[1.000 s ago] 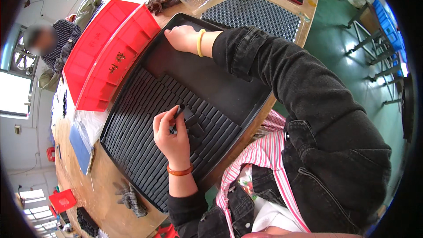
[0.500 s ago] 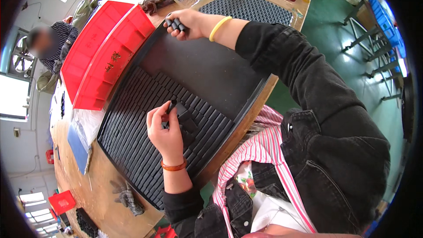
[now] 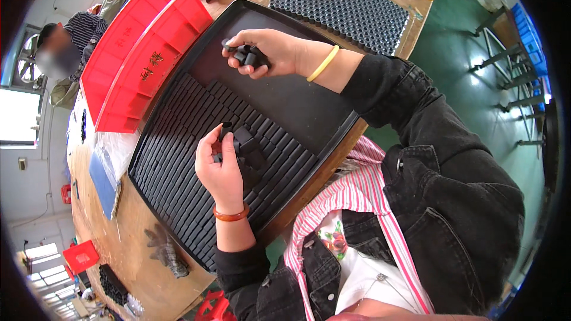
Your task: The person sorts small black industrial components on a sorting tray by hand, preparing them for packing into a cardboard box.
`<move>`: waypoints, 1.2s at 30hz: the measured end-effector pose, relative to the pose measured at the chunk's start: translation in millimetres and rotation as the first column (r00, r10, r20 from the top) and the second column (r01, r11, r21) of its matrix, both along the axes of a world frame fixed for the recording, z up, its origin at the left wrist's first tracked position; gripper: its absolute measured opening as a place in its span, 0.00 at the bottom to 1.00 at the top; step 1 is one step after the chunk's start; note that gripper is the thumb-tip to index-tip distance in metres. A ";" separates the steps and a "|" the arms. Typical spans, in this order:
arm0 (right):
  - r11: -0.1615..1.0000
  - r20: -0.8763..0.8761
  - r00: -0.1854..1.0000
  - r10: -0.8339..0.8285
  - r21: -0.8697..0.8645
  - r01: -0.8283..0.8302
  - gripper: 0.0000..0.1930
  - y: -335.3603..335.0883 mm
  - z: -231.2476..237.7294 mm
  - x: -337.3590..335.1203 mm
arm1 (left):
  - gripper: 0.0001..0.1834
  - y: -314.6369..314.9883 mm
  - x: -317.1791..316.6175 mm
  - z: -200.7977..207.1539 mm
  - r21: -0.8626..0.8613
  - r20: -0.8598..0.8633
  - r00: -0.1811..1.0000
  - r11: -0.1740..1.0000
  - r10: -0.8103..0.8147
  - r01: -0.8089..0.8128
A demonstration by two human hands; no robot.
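Black rectangular blocks (image 3: 248, 56) sit bunched in the right hand (image 3: 270, 52), fingers curled tight around them above the bare half of the black tray (image 3: 309, 113). Left hand (image 3: 223, 169) pinches another small black piece (image 3: 242, 139) over the packed rows (image 3: 178, 137), poised just above them. Red bins (image 3: 143, 53) flank the tray on the wooden bench (image 3: 128, 249).

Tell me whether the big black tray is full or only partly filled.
Partly filled. Rows of small black parts cover the black tray at its left end; the floor below the right hand is bare.
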State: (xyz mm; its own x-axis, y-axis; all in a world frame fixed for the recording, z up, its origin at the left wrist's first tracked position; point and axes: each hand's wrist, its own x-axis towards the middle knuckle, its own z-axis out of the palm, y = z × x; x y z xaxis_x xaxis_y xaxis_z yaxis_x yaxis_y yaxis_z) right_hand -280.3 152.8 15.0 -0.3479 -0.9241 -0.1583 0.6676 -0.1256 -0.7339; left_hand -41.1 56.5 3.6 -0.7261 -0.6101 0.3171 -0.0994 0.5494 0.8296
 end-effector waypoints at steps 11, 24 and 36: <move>1.000 -0.344 0.939 0.012 -0.003 -0.014 0.16 -5.0 -4.9 19.7 | 0.09 0.2 9.2 -2.4 0.066 0.022 0.999 0.997 0.028 -0.029; 0.987 -0.466 0.872 0.152 0.115 -0.110 0.11 1.5 6.3 50.4 | 0.10 -12.0 12.9 7.2 0.040 -0.095 0.995 0.999 -0.006 0.010; 0.982 -0.773 0.615 0.157 0.189 -0.013 0.06 4.8 10.1 82.2 | 0.09 -4.2 8.0 1.2 0.018 -0.079 0.995 0.998 -0.065 0.066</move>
